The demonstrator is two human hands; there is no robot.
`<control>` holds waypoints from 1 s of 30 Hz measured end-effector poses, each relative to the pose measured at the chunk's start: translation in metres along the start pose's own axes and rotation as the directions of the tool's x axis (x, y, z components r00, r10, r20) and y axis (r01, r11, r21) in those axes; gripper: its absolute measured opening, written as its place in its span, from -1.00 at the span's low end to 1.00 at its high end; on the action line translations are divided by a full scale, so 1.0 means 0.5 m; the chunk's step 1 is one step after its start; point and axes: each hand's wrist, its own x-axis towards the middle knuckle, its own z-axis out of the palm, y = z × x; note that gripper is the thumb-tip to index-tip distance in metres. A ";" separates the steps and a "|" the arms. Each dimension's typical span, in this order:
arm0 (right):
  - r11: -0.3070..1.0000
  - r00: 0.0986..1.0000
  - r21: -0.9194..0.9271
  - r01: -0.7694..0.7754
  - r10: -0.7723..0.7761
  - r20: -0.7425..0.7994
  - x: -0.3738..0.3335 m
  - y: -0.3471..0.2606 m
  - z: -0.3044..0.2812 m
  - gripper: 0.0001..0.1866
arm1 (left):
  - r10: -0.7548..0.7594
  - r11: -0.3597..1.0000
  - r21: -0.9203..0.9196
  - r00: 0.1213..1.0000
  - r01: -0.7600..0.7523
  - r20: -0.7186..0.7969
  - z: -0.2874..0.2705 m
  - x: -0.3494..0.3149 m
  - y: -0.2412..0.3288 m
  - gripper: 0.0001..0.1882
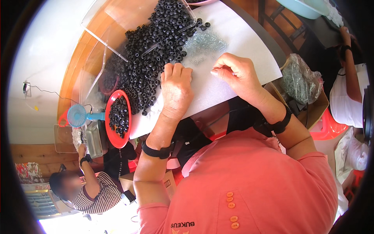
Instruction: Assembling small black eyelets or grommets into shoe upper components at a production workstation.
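Handling small pieces: the black hollow parts (136,74) lie in a big loose pile, just beyond the left hand (177,91) and spreading to its left, on a white sheet (249,43).
Left hand: its fingers are curled down at the near edge of the pile; whether something is gripped under them, I cannot tell.
Right hand (237,72): thumb and forefinger come together in a pinch; if a tiny piece is between them, it is too small to tell.
Clear bits (204,41): they lie loose beyond the gap between the hands, beside the black pile.
Good way: I would judge it best to take one piece at a time, keep both hands low and near, and not push the two piles into each other.
Red bowl (117,141): left of the left hand, holding more black parts.
Clear box (102,42): farther beyond the left hand, with black parts in it.
Plastic bag (298,84): right of the right hand, in a cardboard box (317,111), filled with small clear pieces.
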 end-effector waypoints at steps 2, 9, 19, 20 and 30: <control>0.999 0.999 0.012 0.029 -0.029 -0.021 -0.002 0.005 0.002 -0.89 | -0.007 1.000 -0.009 1.000 0.007 -0.009 0.005 0.002 -0.002 -0.77; 0.996 0.996 -0.031 0.087 -0.088 -0.026 -0.003 0.002 0.004 -0.89 | -0.017 0.997 -0.082 0.998 0.011 -0.066 0.005 -0.006 0.011 -0.78; 0.997 0.998 0.056 0.049 -0.046 -0.050 0.004 0.011 0.006 -0.85 | -0.088 0.984 -0.163 0.993 0.075 -0.074 0.036 0.015 -0.007 -0.88; 0.995 0.997 0.087 0.052 -0.047 -0.057 0.005 0.011 0.004 -0.85 | -0.088 0.984 -0.165 0.993 0.075 -0.077 0.035 0.015 -0.005 -0.88; 0.988 0.986 -0.018 0.153 -0.154 -0.066 0.030 -0.009 0.025 -0.91 | -0.342 0.802 -0.534 0.939 0.267 -0.045 -0.008 -0.006 0.038 -0.94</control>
